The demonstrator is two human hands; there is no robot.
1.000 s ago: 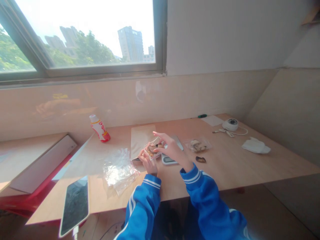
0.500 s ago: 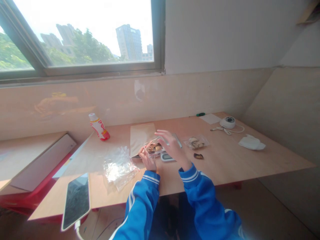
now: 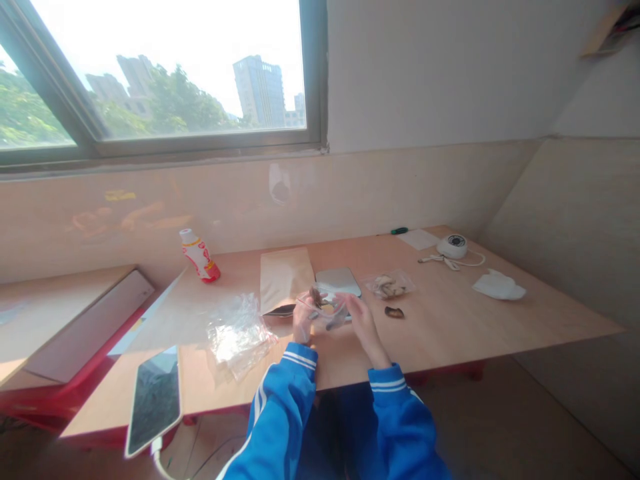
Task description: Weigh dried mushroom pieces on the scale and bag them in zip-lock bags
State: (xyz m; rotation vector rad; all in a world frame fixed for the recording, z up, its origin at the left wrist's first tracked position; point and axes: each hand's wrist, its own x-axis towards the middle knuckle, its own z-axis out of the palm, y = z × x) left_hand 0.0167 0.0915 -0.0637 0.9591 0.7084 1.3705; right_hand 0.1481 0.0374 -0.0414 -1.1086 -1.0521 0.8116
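Below the frame's centre, my left hand [image 3: 303, 321] and right hand [image 3: 362, 319], fingers partly curled, grip opposite sides of a clear plastic bag [image 3: 334, 311] containing brown pieces [image 3: 316, 296]. Just beyond, a silver-topped white scale [image 3: 337, 280] rests on the pale wooden counter [image 3: 460, 320].

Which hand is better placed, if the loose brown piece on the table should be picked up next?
Probably the right hand: it is nearer to the loose brown piece, to the right of the clear bag. The left hand holds the bag's left side. Both hands are busy, though.
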